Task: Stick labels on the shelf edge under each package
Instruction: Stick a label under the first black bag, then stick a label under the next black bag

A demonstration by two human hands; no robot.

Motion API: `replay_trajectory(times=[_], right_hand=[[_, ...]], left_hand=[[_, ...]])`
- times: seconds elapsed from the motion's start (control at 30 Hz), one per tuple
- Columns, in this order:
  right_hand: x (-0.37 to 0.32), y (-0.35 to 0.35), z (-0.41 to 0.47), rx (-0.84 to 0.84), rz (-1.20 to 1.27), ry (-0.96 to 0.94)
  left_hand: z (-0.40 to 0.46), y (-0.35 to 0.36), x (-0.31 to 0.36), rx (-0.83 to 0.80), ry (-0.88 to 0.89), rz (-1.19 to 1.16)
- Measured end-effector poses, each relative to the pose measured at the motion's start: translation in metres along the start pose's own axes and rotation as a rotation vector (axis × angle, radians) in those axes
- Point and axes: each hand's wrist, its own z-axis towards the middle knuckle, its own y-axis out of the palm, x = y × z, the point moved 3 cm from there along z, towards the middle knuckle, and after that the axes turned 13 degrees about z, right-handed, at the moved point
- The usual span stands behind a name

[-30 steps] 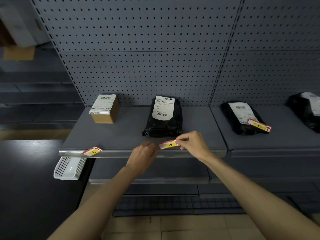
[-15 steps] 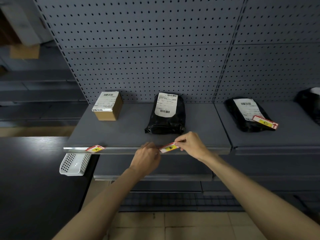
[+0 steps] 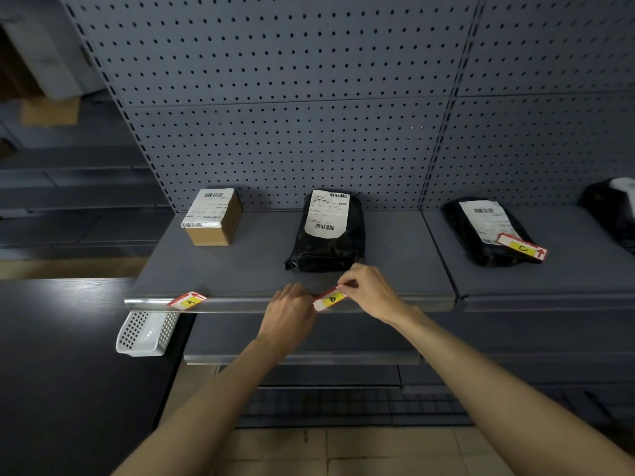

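A red, white and yellow label marked B (image 3: 329, 299) lies tilted against the grey shelf edge (image 3: 240, 304), below the middle black package (image 3: 326, 231). My right hand (image 3: 369, 292) pinches its right end; my left hand (image 3: 290, 309) grips its left end. A label marked A (image 3: 187, 299) sits on the edge at the left, below the cardboard box (image 3: 213, 216). A label marked C (image 3: 522, 247) rests on the right black package (image 3: 488, 231).
A fourth black package (image 3: 615, 211) shows at the far right. A white perforated basket (image 3: 146, 333) hangs under the shelf's left end, over a dark tabletop (image 3: 62, 355). Pegboard (image 3: 275, 97) backs the shelf. A lower shelf (image 3: 302, 357) juts out beneath.
Both hands have lowered label B from above the shelf surface down onto the front edge. My head has shifted slightly, so the shelf sits more to the right.
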Motion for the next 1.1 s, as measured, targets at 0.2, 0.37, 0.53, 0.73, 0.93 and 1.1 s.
replay_trajectory(times=[0.2,0.37,0.53,0.73,0.93,1.1], right_hand=[[0.010,-0.027,-0.010,0.026,-0.015,-0.012],[0.030,-0.070,-0.034,0.067,-0.188,-0.014],[0.046,-0.121,-0.065,0.163,-0.328,0.056],[0.069,-0.187,-0.104,0.295,-0.458,0.157],[0.119,-0.262,-0.125,0.457,-0.456,0.248],[0.181,-0.315,-0.111,0.481,-0.279,0.394]], left_hand=[[0.013,-0.009,0.015,0.045,0.002,0.037],[0.035,-0.015,0.060,0.079,0.044,0.009],[0.070,-0.016,0.113,0.057,0.114,-0.037],[0.107,-0.017,0.177,0.013,0.196,-0.044],[0.140,-0.014,0.252,-0.018,0.196,-0.097],[0.170,0.003,0.312,0.031,0.121,-0.054]])
